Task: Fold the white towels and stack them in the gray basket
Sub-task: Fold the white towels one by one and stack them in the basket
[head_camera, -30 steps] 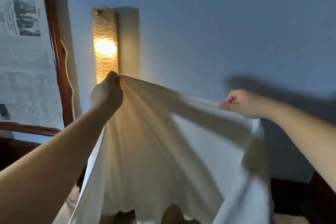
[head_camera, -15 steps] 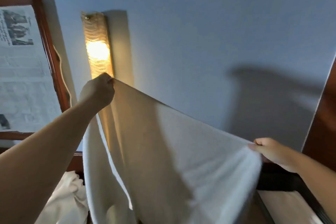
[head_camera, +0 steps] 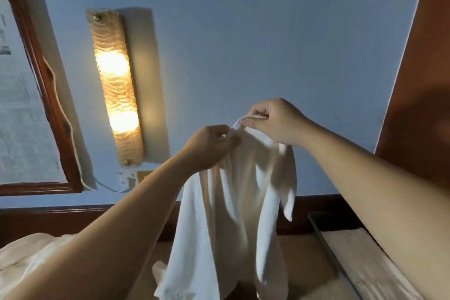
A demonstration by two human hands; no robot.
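first fold in hand: the towel is held up in the air, its top corners pinched together by the left hand and right hand (basket not seen). next, laying flat for a second fold is judged necessary.

Single head view; tilted up toward blue wall; hands close in front.
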